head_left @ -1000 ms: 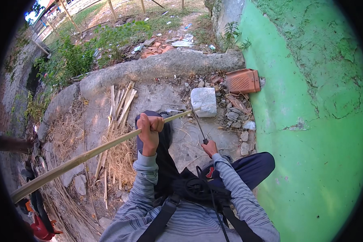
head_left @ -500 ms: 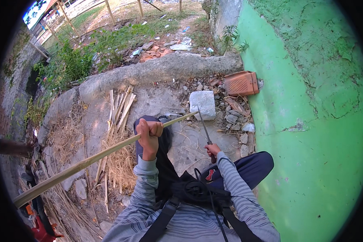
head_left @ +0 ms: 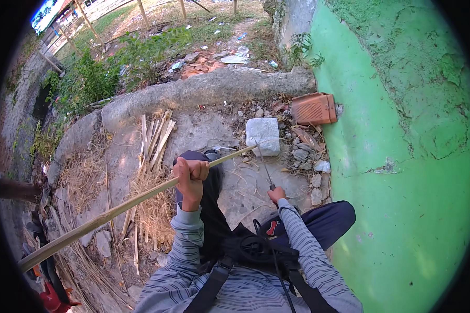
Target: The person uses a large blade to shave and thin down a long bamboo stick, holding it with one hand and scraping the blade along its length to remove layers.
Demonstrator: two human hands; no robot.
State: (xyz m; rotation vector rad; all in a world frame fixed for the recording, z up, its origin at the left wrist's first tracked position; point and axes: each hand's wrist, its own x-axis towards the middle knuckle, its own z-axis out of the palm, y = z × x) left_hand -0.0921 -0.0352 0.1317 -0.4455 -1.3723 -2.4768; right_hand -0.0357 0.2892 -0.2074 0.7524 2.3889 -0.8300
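Note:
My left hand [head_left: 191,180] is closed in a fist round a long split bamboo strip [head_left: 109,214], which slants from the lower left up to the middle. My right hand [head_left: 277,194] grips a knife [head_left: 267,173] with a narrow blade that points up and away from me. Near its tip, the blade meets the far end of the strip, in front of a whitish block [head_left: 262,130]. From that end a thin pale shaving [head_left: 272,139] curls out to the right. My fingers hide most of the knife's handle.
Split bamboo pieces [head_left: 156,138] and a heap of shavings [head_left: 154,208] lie left of my legs. A low rough kerb [head_left: 203,91] runs across beyond. At the right stands a green wall [head_left: 402,219], with an orange-brown clay piece [head_left: 313,108] and rubble [head_left: 301,154] along its foot.
A thin shaving now stands out at the strip's far end. The right hand and knife have shifted slightly; the left hand keeps its grip and has barely moved.

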